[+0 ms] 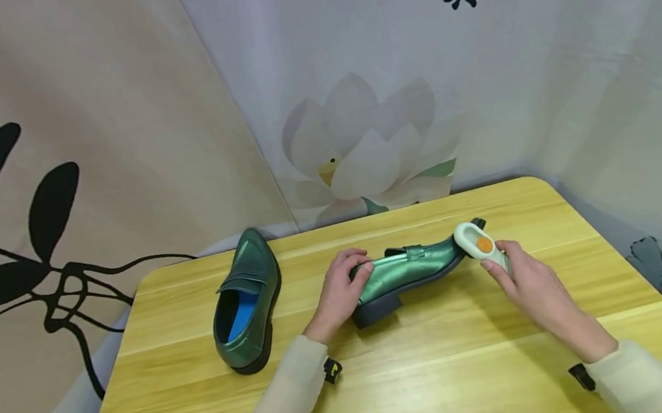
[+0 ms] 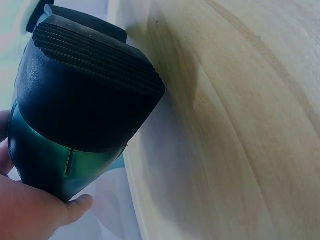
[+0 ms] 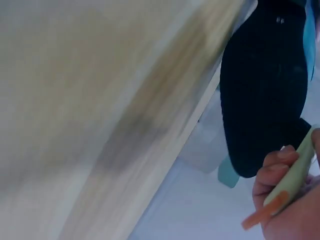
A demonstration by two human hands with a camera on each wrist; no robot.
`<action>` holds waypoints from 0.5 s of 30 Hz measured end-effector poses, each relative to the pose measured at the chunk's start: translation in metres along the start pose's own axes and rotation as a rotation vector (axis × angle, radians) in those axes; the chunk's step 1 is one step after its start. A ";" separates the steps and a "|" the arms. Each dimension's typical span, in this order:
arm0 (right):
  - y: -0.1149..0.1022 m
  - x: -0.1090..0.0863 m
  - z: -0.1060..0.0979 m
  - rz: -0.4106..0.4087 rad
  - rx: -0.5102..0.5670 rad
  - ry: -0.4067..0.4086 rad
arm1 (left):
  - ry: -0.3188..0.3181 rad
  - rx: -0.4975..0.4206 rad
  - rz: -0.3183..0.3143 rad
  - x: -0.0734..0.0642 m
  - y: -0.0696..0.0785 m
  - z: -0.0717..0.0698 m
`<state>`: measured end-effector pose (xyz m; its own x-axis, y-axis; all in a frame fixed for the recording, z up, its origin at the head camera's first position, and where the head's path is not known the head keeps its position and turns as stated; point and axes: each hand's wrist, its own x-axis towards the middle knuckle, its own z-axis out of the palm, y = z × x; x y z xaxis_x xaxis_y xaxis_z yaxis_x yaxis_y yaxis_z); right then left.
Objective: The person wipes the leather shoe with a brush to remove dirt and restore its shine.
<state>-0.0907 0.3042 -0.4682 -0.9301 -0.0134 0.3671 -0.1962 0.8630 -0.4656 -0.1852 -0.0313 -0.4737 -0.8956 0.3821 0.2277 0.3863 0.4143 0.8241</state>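
My left hand [image 1: 340, 290] grips a metallic green loafer [image 1: 416, 267] by its heel opening, holding it tilted over the table with the toe to the right. Its dark sole and ridged block heel [image 2: 95, 55] fill much of the left wrist view. In my right hand [image 1: 536, 285] is a white-handled shoe brush [image 1: 466, 239] with a ring-shaped body, an orange button [image 1: 484, 244] and a small dark head [image 1: 479, 223]. That head is right at the loafer's toe; in the right wrist view, fingers and thumb wrap the handle [image 3: 295, 175] beside the sole [image 3: 267, 80].
A matching green loafer [image 1: 247, 277] with a blue insole stands upright at the left of the wooden table [image 1: 448, 377]. Printed cloth [image 1: 349, 41] hangs close behind the table's far edge. Black straps show at both wrists.
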 end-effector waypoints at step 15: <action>-0.010 -0.009 0.011 -0.110 -0.058 0.074 | -0.010 0.001 -0.009 -0.001 0.001 -0.001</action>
<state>-0.0837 0.2903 -0.4759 -0.8780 -0.0743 0.4729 -0.2757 0.8860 -0.3727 -0.1847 -0.0322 -0.4727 -0.8969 0.3863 0.2155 0.3787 0.4189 0.8253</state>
